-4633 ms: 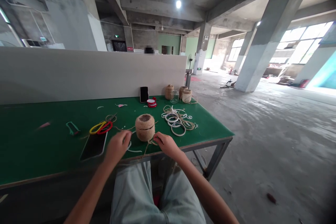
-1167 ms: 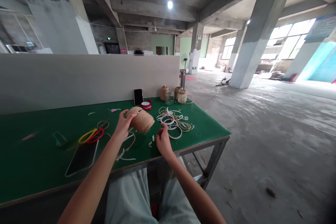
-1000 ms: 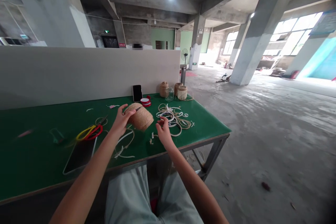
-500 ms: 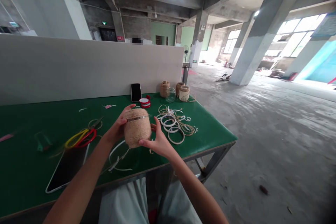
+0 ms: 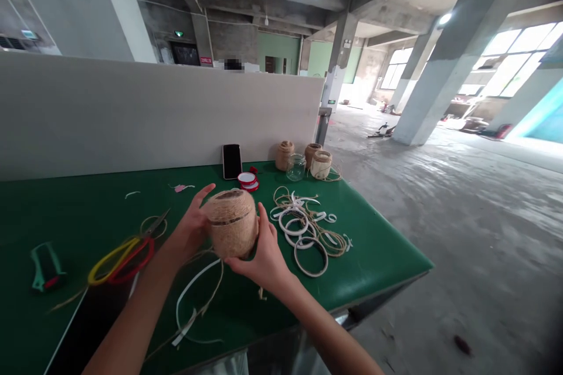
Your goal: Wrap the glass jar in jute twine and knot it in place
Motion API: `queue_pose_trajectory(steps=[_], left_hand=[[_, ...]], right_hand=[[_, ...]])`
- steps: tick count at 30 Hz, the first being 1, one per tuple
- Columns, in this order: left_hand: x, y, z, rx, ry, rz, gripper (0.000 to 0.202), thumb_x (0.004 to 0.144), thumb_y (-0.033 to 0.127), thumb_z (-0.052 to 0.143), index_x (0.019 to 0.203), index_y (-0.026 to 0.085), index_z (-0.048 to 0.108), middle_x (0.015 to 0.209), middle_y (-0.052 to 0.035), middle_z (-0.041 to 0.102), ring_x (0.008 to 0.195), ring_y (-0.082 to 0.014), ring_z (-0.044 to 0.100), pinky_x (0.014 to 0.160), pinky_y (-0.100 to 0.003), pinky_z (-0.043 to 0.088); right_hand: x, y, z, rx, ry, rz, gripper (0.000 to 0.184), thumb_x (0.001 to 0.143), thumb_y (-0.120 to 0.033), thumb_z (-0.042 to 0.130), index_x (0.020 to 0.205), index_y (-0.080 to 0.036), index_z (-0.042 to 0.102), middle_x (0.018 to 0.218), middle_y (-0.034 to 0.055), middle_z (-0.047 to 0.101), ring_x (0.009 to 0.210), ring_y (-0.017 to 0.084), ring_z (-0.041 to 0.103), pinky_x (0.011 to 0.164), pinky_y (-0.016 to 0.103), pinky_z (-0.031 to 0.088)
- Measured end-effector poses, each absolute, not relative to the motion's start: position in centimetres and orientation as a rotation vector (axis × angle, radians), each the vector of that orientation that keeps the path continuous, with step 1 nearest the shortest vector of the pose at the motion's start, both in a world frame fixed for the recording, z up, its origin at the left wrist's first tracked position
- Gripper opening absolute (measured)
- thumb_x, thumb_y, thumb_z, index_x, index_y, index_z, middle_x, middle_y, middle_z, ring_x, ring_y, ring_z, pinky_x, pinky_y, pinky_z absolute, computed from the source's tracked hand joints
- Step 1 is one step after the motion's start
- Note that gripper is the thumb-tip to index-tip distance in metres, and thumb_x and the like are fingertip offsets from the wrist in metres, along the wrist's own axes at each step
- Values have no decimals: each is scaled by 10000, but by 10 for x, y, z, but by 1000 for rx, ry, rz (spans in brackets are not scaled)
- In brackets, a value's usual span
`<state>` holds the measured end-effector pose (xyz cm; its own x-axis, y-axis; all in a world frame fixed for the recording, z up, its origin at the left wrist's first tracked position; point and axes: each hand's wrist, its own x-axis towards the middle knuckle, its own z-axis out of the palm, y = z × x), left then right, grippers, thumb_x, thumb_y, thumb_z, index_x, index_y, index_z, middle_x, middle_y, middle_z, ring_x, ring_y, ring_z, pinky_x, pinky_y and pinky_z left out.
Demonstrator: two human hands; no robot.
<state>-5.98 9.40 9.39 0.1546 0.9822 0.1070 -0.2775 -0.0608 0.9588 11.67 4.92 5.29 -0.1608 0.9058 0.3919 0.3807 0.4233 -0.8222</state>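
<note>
now a round twine-wrapped jar (image 5: 231,230), tan and ribbed, upright, left hand (image 5: 190,231) and right hand (image 5: 262,259) both grasping it

Twine-wrapped jar (image 5: 231,229) lifted above green table (image 5: 109,205), gripped between both hands — left hand (image 5: 192,228) cupping its left side with fingers spread, right hand (image 5: 263,255) under and against its right side. Just right of it, a heap of white rings (image 5: 303,234) tangled with twine. Left of the hands, scissors (image 5: 125,249) with yellow and red handles; farther left, a green tool (image 5: 45,265). Loose white strip (image 5: 193,299) near the front edge. Along the white partition (image 5: 153,111) at the back — phone (image 5: 231,160) propped upright, red tape roll (image 5: 247,180), glass jar (image 5: 296,166), twine spools (image 5: 322,164) beside it.
</note>
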Motion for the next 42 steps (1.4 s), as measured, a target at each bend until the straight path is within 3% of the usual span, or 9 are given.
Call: queue_pose_trajectory(steps=[6, 13, 17, 22, 26, 30, 35, 38, 42], left_hand=[[-53, 115, 75, 1022, 977, 1331, 447, 632, 270, 650, 1070, 231, 570, 1038, -44, 645, 944, -242, 590, 693, -301, 481], [-46, 130, 68, 943, 867, 1406, 371, 737, 354, 542, 1080, 222, 589, 1195, -47, 593, 1176, -286, 476, 935, -402, 441], [-39, 138, 59, 1107, 966, 1486, 503, 746, 464, 576, 1190, 241, 494, 1269, -61, 528, 1220, -284, 437, 974, -392, 410], [-37, 145, 44, 1410, 1225, 1454, 827, 656, 386, 705, 1354, 295, 270, 1384, -70, 366, 1278, -277, 357, 1049, -405, 311], [-34, 144, 35, 1572, 1376, 1495, 868, 628, 346, 725, 1361, 300, 261, 1410, -72, 299, 1297, -291, 315, 1062, -425, 279], [-34, 143, 26, 1689, 1419, 1462, 878, 620, 336, 727, 1361, 286, 260, 1406, -77, 303, 1304, -309, 298, 1058, -427, 294], [-37, 143, 20, 1801, 1425, 1449, 901, 627, 342, 722, 1373, 281, 220, 1429, -85, 256, 1317, -318, 269, 1067, -445, 278], [-39, 136, 25, 1891, 1385, 1493, 914, 645, 326, 710, 1385, 272, 176, 1445, -87, 222, 1327, -304, 246, 1074, -448, 262], [-45, 118, 41, 2054, 1462, 1805, 527, 668, 248, 670, 1162, 246, 485, 1216, -67, 480, 1170, -287, 438, 1018, -422, 334]], right_hand=[[114, 77, 39, -1289, -1821, 378, 1181, 585, -439, 725, 1427, -182, -62, 1354, 166, 386, 1233, 344, 379, 1051, 565, 136], [109, 100, 40, -1331, -1924, 226, 1179, 585, -465, 725, 1430, -178, -45, 1296, 165, 436, 1177, 337, 421, 1031, 599, 129], [104, 114, 36, -1322, -1955, 216, 1156, 608, -477, 712, 1428, -144, -32, 1287, 177, 448, 1189, 320, 421, 1053, 587, 76], [99, 125, 23, -1345, -1992, 225, 1115, 655, -475, 680, 1422, -120, -47, 1358, 195, 389, 1245, 314, 366, 1049, 611, -10], [102, 126, 13, -1413, -2039, 202, 1062, 662, -462, 664, 1422, -93, 21, 1418, 214, 293, 1314, 339, 243, 1037, 630, -32], [112, 122, 11, -1466, -2114, 174, 917, 694, -430, 612, 1408, -91, 148, 1420, 218, 283, 1329, 354, 192, 1032, 631, -10], [133, 130, 20, -1513, -2117, 107, 670, 756, -223, 478, 1373, -90, 251, 1326, 185, 414, 1248, 307, 319, 1031, 593, 95], [151, 141, 29, -1596, -2043, -2, 491, 762, -159, 448, 1253, -131, 437, 1248, 151, 478, 1171, 287, 384, 1010, 513, 199], [166, 151, 35, -1629, -2021, -63, 256, 825, -165, 419, 1029, -179, 573, 1016, 100, 587, 1027, 248, 465, 918, 400, 297]])
